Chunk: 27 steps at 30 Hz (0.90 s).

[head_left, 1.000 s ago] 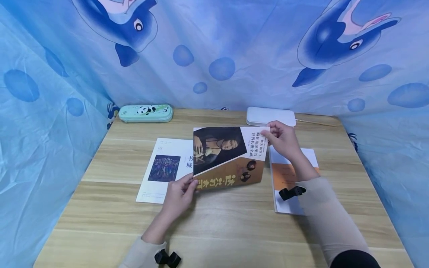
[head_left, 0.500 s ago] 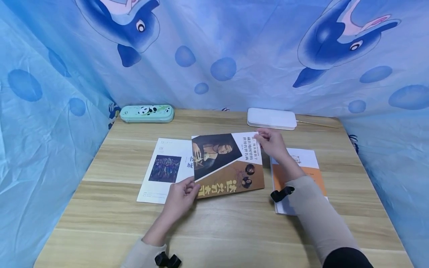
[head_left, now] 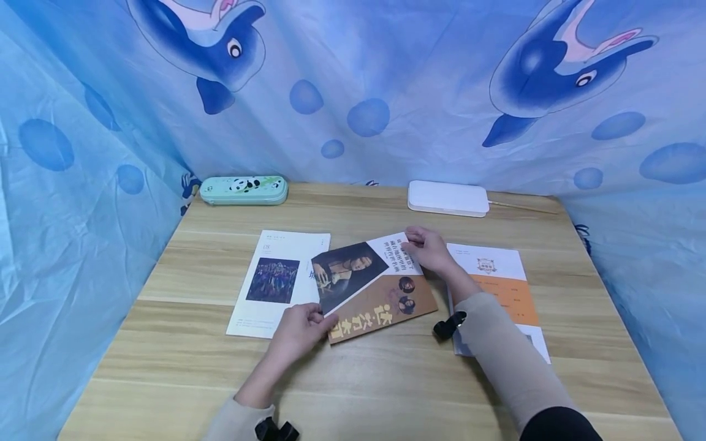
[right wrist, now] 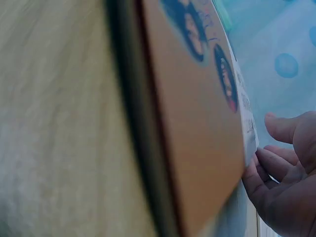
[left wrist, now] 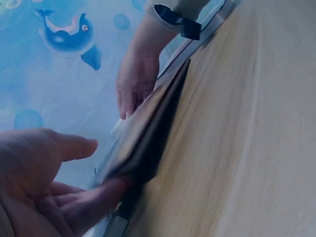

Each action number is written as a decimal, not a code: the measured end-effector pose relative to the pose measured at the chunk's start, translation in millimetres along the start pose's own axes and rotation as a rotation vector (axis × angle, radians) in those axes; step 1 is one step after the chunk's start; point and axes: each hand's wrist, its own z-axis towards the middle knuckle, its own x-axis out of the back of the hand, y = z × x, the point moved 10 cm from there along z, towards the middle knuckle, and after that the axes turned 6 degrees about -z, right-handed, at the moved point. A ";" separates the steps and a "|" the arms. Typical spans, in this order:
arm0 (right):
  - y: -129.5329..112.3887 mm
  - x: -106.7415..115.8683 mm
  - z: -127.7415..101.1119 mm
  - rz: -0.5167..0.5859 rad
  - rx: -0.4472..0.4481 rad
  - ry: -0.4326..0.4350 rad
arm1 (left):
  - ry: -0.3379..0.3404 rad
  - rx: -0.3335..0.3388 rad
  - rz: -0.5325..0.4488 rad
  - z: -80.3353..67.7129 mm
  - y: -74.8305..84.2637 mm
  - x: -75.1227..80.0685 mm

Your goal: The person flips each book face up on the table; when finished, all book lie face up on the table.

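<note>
The brown magazine (head_left: 371,288) with a portrait on its cover lies tilted at the middle of the wooden surface (head_left: 364,380), overlapping a white magazine (head_left: 274,280) on its left, with an orange-and-white booklet (head_left: 504,288) just beside it on the right. The left hand (head_left: 296,329) pinches its near left corner with curled fingers, and the right hand (head_left: 430,250) grips its far right corner.

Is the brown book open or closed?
Closed. The brown book shows only its whole front cover, no pages, with the left hand and right hand at opposite corners.
</note>
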 end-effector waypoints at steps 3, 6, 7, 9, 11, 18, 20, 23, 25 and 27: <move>0.1 -0.4 -1.6 -0.036 0.013 0.007 | -0.040 0.027 0.061 -2.3 -0.6 -3.1; -0.1 0.5 -4.8 -0.083 0.024 0.010 | -0.042 0.022 0.099 -3.1 3.6 -0.8; 0.0 0.8 -6.7 -0.101 0.026 0.009 | -0.032 0.010 0.112 -2.4 6.4 1.3; -0.1 1.6 -11.1 -0.134 0.036 0.009 | -0.007 -0.020 0.121 0.8 12.6 5.8; -0.4 1.5 -17.2 -0.169 0.055 0.003 | 0.012 -0.051 0.104 5.6 17.7 9.4; -5.3 -2.4 -38.3 -0.287 0.109 -0.028 | 0.083 -0.214 0.049 25.4 36.0 20.9; -5.7 -3.5 -42.5 -0.301 0.108 -0.042 | 0.086 -0.255 0.046 30.3 40.2 22.7; -5.0 -4.6 -47.7 -0.322 0.112 -0.073 | 0.078 -0.298 0.052 37.1 44.4 23.5; -3.9 -3.8 -51.9 -0.335 0.110 -0.091 | 0.076 -0.325 0.058 42.2 45.4 23.4; -3.3 -2.2 -56.6 -0.332 0.103 -0.111 | 0.072 -0.337 0.063 48.2 43.6 22.7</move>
